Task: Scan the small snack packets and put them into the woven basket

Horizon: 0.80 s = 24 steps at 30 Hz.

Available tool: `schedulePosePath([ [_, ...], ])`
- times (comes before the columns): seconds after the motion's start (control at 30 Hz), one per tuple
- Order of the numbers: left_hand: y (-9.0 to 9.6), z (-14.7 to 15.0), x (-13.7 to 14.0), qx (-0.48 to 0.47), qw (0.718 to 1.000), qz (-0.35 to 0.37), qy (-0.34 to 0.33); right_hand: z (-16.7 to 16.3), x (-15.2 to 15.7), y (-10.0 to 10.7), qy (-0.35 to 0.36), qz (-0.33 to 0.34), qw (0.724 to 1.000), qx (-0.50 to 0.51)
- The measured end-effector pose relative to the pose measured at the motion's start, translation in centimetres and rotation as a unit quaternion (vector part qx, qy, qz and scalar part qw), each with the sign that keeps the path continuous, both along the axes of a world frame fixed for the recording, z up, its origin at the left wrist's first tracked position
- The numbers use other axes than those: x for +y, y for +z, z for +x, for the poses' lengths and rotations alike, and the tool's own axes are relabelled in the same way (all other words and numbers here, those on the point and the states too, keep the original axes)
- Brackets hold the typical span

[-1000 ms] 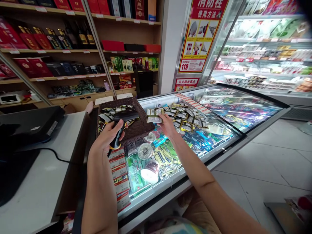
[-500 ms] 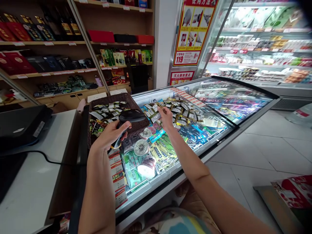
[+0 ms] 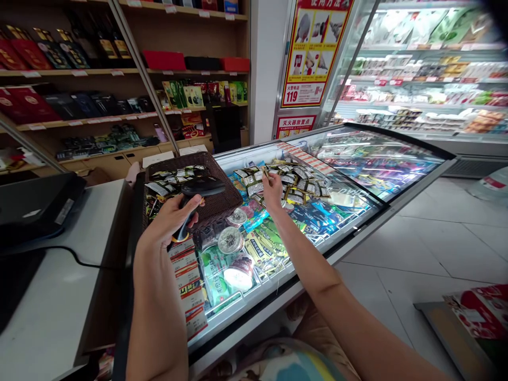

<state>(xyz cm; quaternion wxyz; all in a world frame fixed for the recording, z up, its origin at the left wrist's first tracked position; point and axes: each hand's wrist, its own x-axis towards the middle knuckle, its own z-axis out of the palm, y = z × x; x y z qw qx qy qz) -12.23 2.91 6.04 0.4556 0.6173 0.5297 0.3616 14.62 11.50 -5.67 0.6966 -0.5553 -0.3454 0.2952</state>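
My left hand (image 3: pixel 174 216) is wrapped round the handle of a black barcode scanner (image 3: pixel 203 185), its head pointing right over the wicker basket (image 3: pixel 222 203). Small dark-and-white snack packets (image 3: pixel 161 188) lie in that basket. My right hand (image 3: pixel 272 191) pinches what looks like one small packet (image 3: pixel 265 171), mostly hidden by the fingers. Around and beyond it, a heap of similar packets (image 3: pixel 307 185) is spread on top of the chest freezer (image 3: pixel 286 291). Through the freezer's glass, green bags (image 3: pixel 216 278) and round tubs (image 3: pixel 230 239) show below.
A white counter (image 3: pixel 79 280) with a black device (image 3: pixel 37 203) and a cable stands at the left. Shelves of boxes and bottles line the back, and a lit fridge (image 3: pixel 420 69) is at the right. A red-printed carton (image 3: pixel 482 312) is at the lower right.
My left hand and the scanner have moved slightly left and are lower over the basket. My right hand has shifted a little to the right, still pinching.
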Motion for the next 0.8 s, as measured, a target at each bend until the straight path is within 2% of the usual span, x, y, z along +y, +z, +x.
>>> schedulePosePath([
  [0.13,0.6,-4.4,-0.5,0.007,0.993,0.033,0.112,0.2,-0.2,-0.6,-0.07,-0.053,0.983,-0.164],
  [0.2,0.8,-7.1,-1.2,0.032,0.983,0.028,0.179,-0.6,-0.7,-0.3,-0.111,-0.04,0.963,-0.24],
  [0.27,0.9,-9.4,-2.2,0.06,0.973,0.016,0.222,-2.3,-1.0,0.4,-0.106,0.005,0.953,-0.283],
  [0.33,0.9,-11.0,-3.2,0.07,0.964,0.014,0.257,-5.2,-1.0,1.3,-0.025,0.059,0.956,-0.287],
  [0.43,1.1,-12.2,-4.3,0.058,0.956,0.015,0.286,-11.4,-0.4,2.4,0.177,0.099,0.946,-0.254],
  [0.47,1.2,-12.3,-4.6,0.053,0.956,0.017,0.287,-13.7,-0.1,2.6,0.239,0.089,0.934,-0.251],
  [0.53,1.3,-12.3,-5.0,0.045,0.957,0.021,0.286,-18.2,0.5,3.0,0.319,0.011,0.913,-0.254],
  [0.6,1.4,-12.3,-5.1,0.04,0.957,0.024,0.288,-21.8,1.0,3.5,0.363,-0.085,0.901,-0.223],
  [0.67,1.2,-12.5,-5.0,0.038,0.958,0.026,0.283,-24.3,1.2,4.0,0.408,-0.145,0.875,-0.216],
  [0.73,0.9,-12.9,-4.8,0.036,0.962,0.028,0.27,-25.7,1.4,4.3,0.43,-0.174,0.854,-0.236],
  [0.8,0.4,-13.3,-4.5,0.034,0.965,0.032,0.257,-26.0,1.5,4.3,0.409,-0.181,0.855,-0.264],
])
